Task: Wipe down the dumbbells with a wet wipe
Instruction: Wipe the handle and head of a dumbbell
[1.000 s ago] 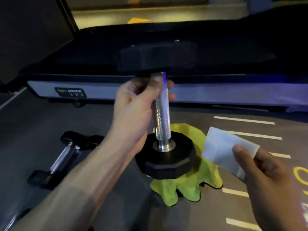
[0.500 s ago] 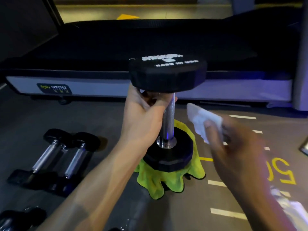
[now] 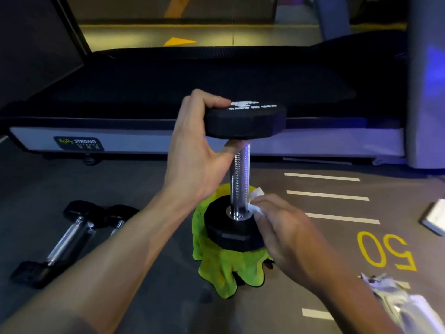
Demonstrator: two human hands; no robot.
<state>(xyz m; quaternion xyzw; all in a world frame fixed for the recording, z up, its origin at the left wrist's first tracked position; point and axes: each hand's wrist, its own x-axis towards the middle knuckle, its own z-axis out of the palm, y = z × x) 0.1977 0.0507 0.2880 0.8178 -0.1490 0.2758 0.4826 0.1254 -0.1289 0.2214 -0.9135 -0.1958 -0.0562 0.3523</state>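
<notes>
Over on the far left, two smaller dumbbells [image 3: 69, 239] are lying side by side on the grey gym floor [image 3: 149, 292], chrome handles catching the light, black heads touching each other at the top end. Behind them a treadmill [image 3: 168, 143] is running across the whole width of the shot, with a "BODY STRONG" sticker on its side rail.

Moving toward the middle, the left hand [image 3: 195, 150] is gripping the top head of the big dumbbell [image 3: 239, 179], fingers curling over the upper face and the thumb tucking underneath near the handle. That dumbbell is standing upright on end, its bottom head sitting on a bright green cloth [image 3: 224, 273] that's spreading out on the floor beneath it. White lettering is showing on the top face, too blurry to read.

Just right of the handle, the right hand [image 3: 286, 235] is pinching a bunched-up wet wipe [image 3: 256, 201] and pressing it against the base of the chrome handle, right where it's meeting the lower head. Most of the wipe is hiding behind the fingers.

Further right, white stripes and a yellow "50" are marking the floor. A flat white thing [image 3: 435, 218] is poking in at the right edge, can't tell what it is, and a crinkly silver wrapper [image 3: 395, 297] is lying in the bottom right corner.
</notes>
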